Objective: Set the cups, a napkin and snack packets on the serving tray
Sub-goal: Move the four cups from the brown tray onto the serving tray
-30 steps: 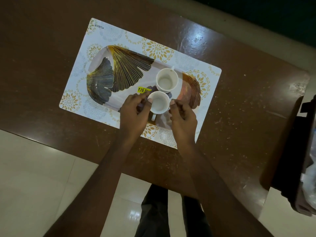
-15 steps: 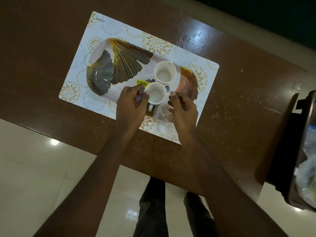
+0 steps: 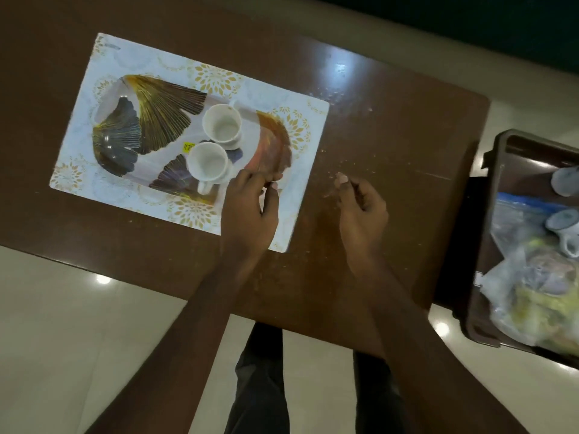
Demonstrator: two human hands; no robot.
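Two white cups stand on the leaf-patterned serving tray: the far cup and the near cup, whose handle points toward me. My left hand hovers over the tray's right end beside the near cup, fingers loosely curled, holding nothing. Over the bare table to the right of the placemat, my right hand is also loosely curled and empty. Clear bags of snack packets and two more cups lie in a brown crate at the right.
The tray rests on a white floral placemat on a brown table. The brown crate sits past the table's right edge. Pale tiled floor and my legs show below the table's near edge.
Both hands have let go of the near cup and drawn back to the right. The right hand has left the tray and is over the bare table. The view swung right, revealing the crate.
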